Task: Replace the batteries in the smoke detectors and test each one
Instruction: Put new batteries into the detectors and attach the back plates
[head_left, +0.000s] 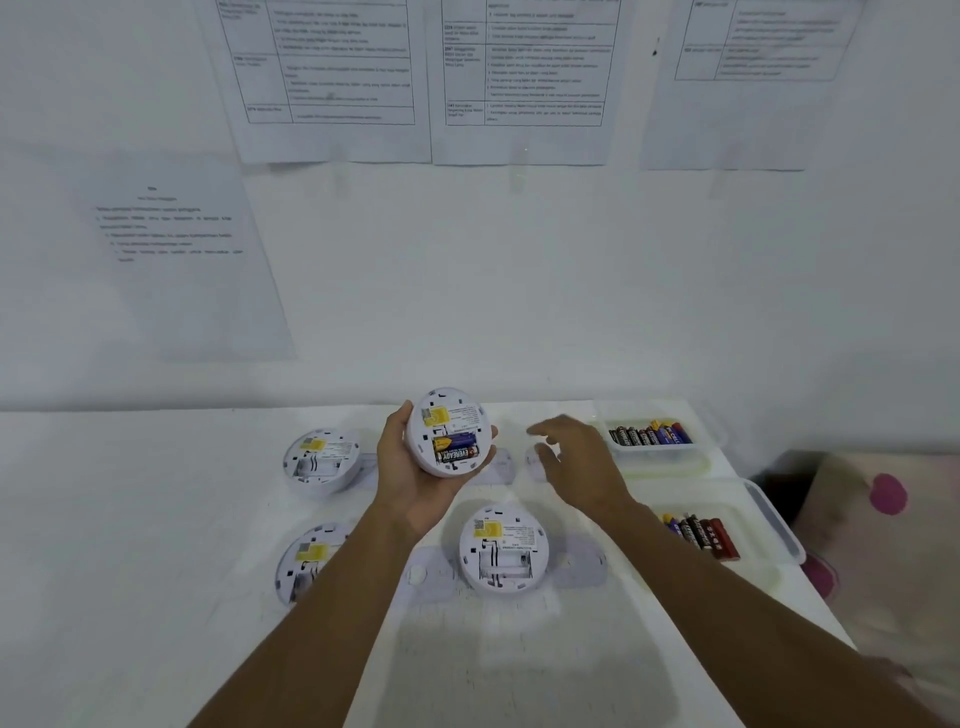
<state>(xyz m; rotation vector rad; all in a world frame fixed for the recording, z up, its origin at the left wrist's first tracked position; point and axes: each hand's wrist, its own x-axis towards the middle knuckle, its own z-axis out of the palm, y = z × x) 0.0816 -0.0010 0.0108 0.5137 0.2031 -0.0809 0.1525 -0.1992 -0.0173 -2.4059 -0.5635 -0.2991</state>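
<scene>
I'm holding a smoke detector (451, 431) up, left hand (408, 467) fingers (404, 421) clamped around it, batteries (457, 448) showing. Right hand (579, 462) is hovering near the battery tray (660, 457), fingers apart.

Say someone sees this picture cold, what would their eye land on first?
The left hand holds up a white smoke detector, back facing the camera, two batteries seated in it, mid-frame above the table. The open right hand reaches toward the far battery tray at right. Printed sheets cover the wall behind.
</scene>
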